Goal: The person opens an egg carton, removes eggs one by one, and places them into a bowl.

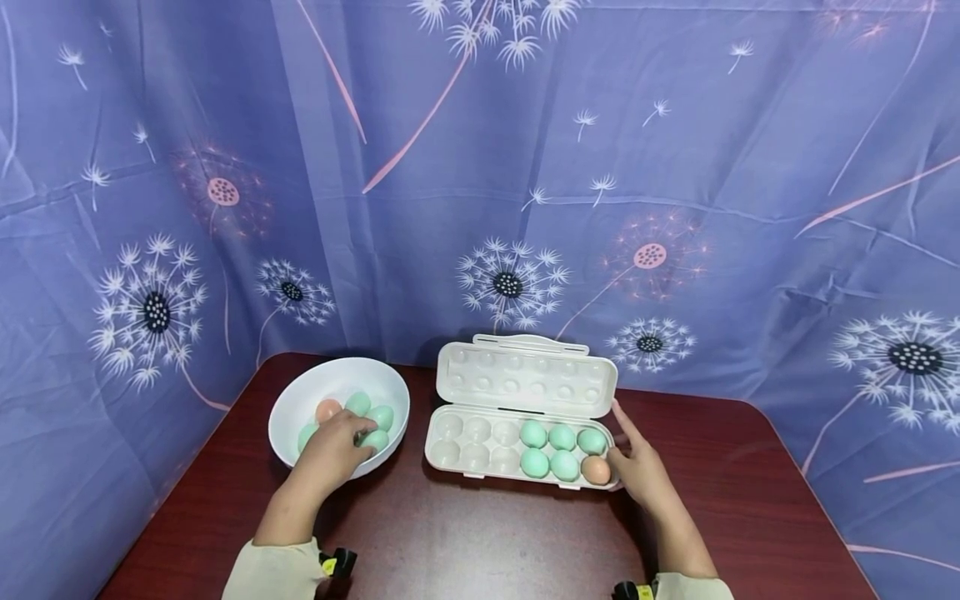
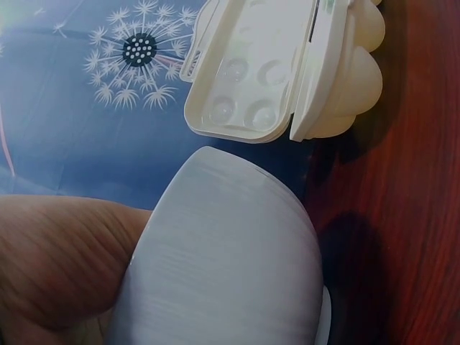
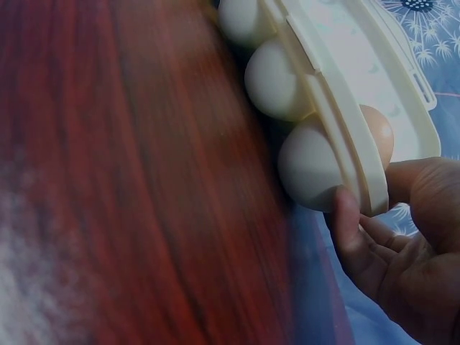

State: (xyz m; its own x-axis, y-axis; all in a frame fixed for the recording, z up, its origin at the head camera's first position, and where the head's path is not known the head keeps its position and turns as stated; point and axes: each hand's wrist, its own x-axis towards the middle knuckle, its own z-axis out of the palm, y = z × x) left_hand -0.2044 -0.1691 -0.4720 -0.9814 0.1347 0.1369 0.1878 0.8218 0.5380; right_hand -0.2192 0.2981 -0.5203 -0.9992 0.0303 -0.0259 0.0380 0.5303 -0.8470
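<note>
"Eggs (image 1: 564,465): where are they?"

"Six sit in the right half of an egg carton (image 1: 437,458): five green, plus an orange egg (image 1: 596,471) at the near right corner. More green ones and another orange egg (image 1: 327,409) lie in a white bowl (image 1: 330,375) left of the carton."

"And the hands?"

"The right hand (image 1: 643,473) pinches the carton's right end, probably to steady it. The left hand (image 1: 332,448) reaches into the bowl, fingers bent beside a green egg (image 1: 377,440); I cannot tell whether they have hold of it."

"Anything in the way?"

"The lid (image 1: 525,379) stands open, leaning back, which leaves the cups (image 1: 475,455) reachable from above. The bowl's wall rises between left hand and carton, hiding the fingertips from the left wrist view. Below is a dark red table (image 1: 480,537); behind hangs a blue dandelion curtain (image 1: 420,250)."
</note>
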